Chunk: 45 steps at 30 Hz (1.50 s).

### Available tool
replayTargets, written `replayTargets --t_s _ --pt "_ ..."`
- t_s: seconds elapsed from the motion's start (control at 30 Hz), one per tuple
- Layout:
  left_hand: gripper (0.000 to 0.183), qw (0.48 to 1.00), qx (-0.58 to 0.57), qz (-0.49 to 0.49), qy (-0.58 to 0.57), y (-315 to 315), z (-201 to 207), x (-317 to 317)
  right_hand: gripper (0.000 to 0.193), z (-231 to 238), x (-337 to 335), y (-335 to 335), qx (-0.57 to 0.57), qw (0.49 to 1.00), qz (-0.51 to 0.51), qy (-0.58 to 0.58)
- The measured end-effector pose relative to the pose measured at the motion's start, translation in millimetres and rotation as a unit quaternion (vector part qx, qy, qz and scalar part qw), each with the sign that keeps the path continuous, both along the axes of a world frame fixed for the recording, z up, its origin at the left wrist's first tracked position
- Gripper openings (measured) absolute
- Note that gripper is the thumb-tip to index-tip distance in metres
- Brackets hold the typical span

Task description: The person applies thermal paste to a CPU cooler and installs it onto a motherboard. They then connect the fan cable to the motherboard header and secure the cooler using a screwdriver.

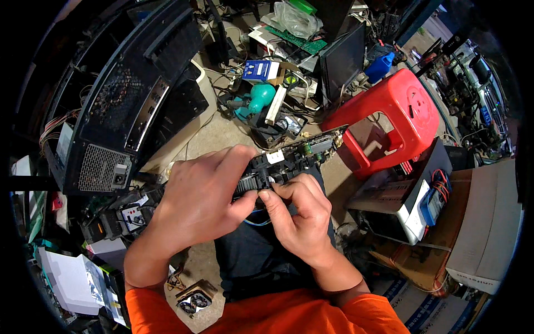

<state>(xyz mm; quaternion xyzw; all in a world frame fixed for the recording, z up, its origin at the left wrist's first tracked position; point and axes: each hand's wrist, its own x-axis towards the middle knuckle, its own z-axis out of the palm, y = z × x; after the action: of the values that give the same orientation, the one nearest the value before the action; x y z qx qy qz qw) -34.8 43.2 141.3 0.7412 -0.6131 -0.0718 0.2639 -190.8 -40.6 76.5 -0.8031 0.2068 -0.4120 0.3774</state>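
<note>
A circuit board [307, 151] is tilted nearly edge-on above my lap, with dark finned parts, a white connector and green components on it. My left hand [192, 192] is closed over its left end, fingers curled behind and thumb at the near side. Thumb and bent fingers of my right hand [300, 214] pinch the near edge at the middle of the board, right beside the left thumb. Whatever small part lies under those fingertips is hidden. A thin blue cable [257, 224] hangs just below.
On the left leans a black computer case [105, 111]. A red plastic stool [409, 106] stands right of the board. Farther back are a teal hand-sized object [261, 97], a blue box [260, 70] and a dark monitor [343, 61]. A blue multimeter [433, 205] lies at the right.
</note>
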Motion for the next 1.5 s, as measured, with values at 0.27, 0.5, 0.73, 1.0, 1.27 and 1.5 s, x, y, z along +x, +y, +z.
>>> replayTargets --t_s 0.27,0.5,0.73,1.0,1.27,1.5 --pt "0.047 1.0 0.004 -0.013 0.013 0 3 2 0.01 2 -7 -8 0.061 0.998 0.015 0.019" --pt "0.044 1.0 0.013 -0.013 0.015 0 3 3 0.01 2 -2 -9 0.027 1.0 0.008 -0.008" --pt "0.043 0.999 0.03 -0.009 0.026 -4 -2 6 0.01 -1 5 -21 0.015 1.0 0.018 -0.005" --pt "0.04 0.983 0.09 -0.113 0.117 -16 11 46 0.008 0 12 -27 0.07 0.997 0.03 0.011" --pt "0.046 0.966 0.076 -0.191 0.157 -36 -3 85 0.003 -20 -10 -33 0.167 0.986 -0.017 -0.01" --pt "0.04 0.964 0.081 -0.166 0.189 -42 -6 80 0.005 -46 -29 -38 0.204 0.978 -0.05 -0.007"
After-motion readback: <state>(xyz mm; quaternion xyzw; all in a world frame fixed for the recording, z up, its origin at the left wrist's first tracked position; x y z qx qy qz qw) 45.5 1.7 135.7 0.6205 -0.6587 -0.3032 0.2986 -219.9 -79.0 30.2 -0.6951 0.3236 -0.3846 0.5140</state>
